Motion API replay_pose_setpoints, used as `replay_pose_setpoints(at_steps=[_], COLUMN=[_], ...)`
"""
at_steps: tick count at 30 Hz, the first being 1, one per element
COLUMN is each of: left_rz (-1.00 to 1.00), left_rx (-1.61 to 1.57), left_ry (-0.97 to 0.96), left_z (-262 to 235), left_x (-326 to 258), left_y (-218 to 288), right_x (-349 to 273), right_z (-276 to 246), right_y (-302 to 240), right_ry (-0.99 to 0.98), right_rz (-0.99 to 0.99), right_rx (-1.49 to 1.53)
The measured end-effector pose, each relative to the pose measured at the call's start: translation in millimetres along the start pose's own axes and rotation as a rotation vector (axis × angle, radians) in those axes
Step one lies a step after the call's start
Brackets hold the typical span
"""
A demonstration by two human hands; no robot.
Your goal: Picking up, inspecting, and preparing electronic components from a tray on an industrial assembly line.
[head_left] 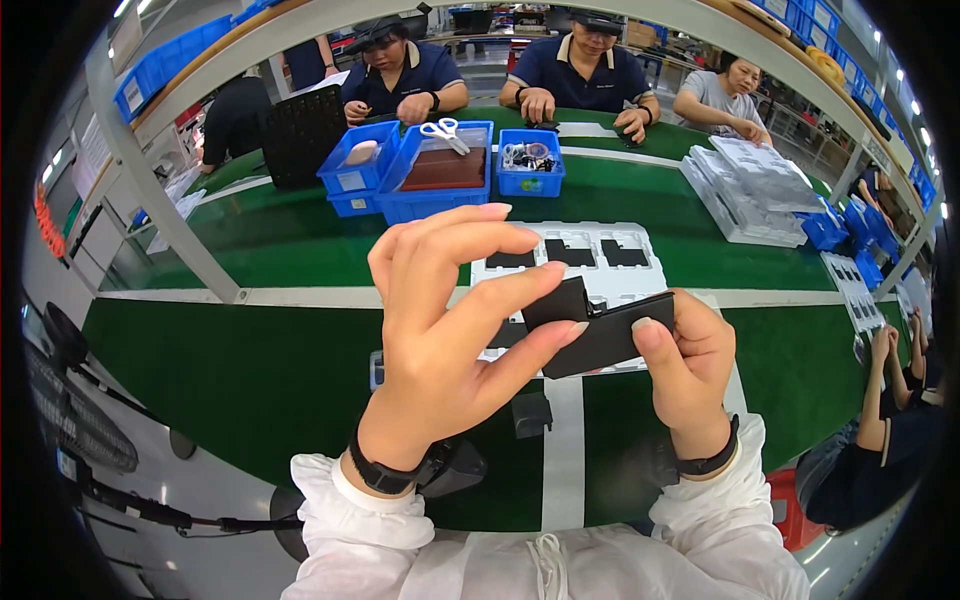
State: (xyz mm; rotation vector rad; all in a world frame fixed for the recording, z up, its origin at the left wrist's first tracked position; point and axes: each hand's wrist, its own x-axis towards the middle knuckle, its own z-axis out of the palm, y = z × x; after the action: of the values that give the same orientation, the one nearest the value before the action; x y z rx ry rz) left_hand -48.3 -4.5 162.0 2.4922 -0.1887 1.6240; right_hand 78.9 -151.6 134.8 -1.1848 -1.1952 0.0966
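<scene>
A flat black plastic piece [600, 342] with a notch in its upper edge is held up over the green bench, tilted, between my two hands. My left hand [425, 335] pinches its left end between thumb and index finger, the other fingers raised and spread. Around its right end my right hand [692, 365] is closed, thumb on the near face. Behind and below lies a white moulded tray [598, 230] with several black pieces in its compartments, partly hidden by my hands. A small black part [531, 413] rests on the bench nearer to me.
Blue bins [440, 205] stand beyond the tray, one with white scissors [446, 135] on top, and a smaller blue bin [530, 177] holds cables. Stacked white trays [745, 195] sit at the far right. Several people work around the bench. A fan [85, 410] stands at left.
</scene>
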Motion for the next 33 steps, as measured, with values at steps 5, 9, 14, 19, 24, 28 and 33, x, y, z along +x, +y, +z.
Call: replay_pose_setpoints(at_steps=[5, 9, 14, 19, 24, 28, 33], left_rz=[-0.037, -0.251, -0.46, -0.661, -0.753, -0.528, -0.479], left_rx=[-0.038, -0.257, -1.011, -1.015, -0.624, -0.205, -0.066], left_ry=[0.054, -0.008, -0.142, -0.292, -0.736, -1.045, -0.909], left_z=[3.0, 4.3, 16.7, 24.5, 30.3, 38.5, 47.4], left_x=[-5.0, -5.7, -5.1, -17.8, -67.2, -113.9, -126.8], left_y=[-8.8, -4.7, 8.5, 3.9, -5.4, 5.2, 9.1], right_x=[-0.1, 1.5, 0.7, -3.2, 6.5, -10.4, -21.2], right_z=[6.7, 10.0, 13.5, 7.5, -27.0, -39.3, -30.2], right_y=[-0.1, -3.7, -1.0, 12.5, 55.0, 102.8, 122.8], right_ry=[0.028, 0.013, 0.021, 0.014, 0.184, -0.007, -0.018], right_rz=[0.045, 0.061, 0.145, 0.228, 0.515, 0.805, 0.902], right_rx=[0.112, 0.272, 0.378, 0.375, 0.191, 0.029, -0.051])
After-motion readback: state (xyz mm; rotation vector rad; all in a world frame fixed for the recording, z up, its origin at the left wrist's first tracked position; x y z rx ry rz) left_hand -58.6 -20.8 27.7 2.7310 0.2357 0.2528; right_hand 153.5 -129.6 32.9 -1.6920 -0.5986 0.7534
